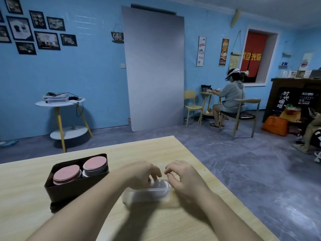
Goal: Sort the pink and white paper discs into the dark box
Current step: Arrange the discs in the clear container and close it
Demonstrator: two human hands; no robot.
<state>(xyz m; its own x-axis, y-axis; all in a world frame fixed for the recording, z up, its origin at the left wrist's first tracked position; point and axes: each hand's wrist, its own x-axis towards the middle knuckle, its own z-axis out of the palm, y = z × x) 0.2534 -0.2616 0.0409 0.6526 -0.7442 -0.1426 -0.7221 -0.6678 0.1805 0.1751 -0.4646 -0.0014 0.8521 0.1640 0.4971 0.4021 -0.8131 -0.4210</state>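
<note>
White discs (160, 184) lie stacked in a clear plastic tub (145, 195) at the middle of the pale wood table (156, 150). The left hand (140, 173) reaches in from above, its fingers curled down round the far edge of the top disc. The right hand (184, 178) sits just beside the tub's right end with bent fingers, thumb and forefinger close together; whether they hold anything cannot be told. The dark box (69, 193) stands to the left, near the left forearm, with two stacks of pink-topped discs (66, 173) side by side inside. Bare tabletop runs beyond the hands to the far edge and right corner. A wall sign (117, 36) reads "Coffee", a hanging banner (223, 52) "COFFEE", and a red curtain (252, 56) carries yellow Chinese characters.
</note>
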